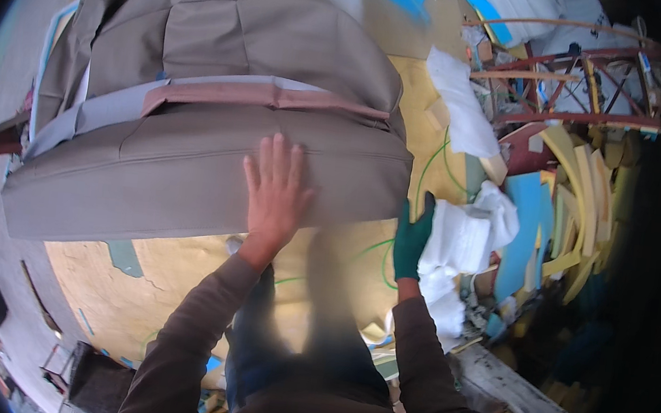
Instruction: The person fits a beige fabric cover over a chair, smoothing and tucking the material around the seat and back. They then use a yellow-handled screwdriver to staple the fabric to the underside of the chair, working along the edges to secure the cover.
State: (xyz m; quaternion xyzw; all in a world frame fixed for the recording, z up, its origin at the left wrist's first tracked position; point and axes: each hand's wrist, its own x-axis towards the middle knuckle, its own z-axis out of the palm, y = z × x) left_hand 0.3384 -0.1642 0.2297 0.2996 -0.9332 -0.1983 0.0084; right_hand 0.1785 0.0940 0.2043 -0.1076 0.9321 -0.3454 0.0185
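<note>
A large grey-brown upholstered piece [196, 167], seemingly leather or leatherette, lies across the table with stitched seams along its front. Its quilted part [229, 24] arches up behind, and a reddish-brown strip [269, 100] with pale grey backing runs between the two. My bare left hand [275, 192] rests flat on the front panel, fingers stretched out. In a green glove, my right hand [411, 240] is at the panel's right end, thumb and fingers apart. Whether it touches the edge I cannot tell.
The tan tabletop [176, 270] carries a thin green hose [424, 168]. White wadding [457, 237] lies right of my gloved hand. Beyond it are piled yellow foam strips [580, 194], blue foam [519, 228] and a dark red metal frame [577, 116]. A grey beam [528, 400] lies at the lower right.
</note>
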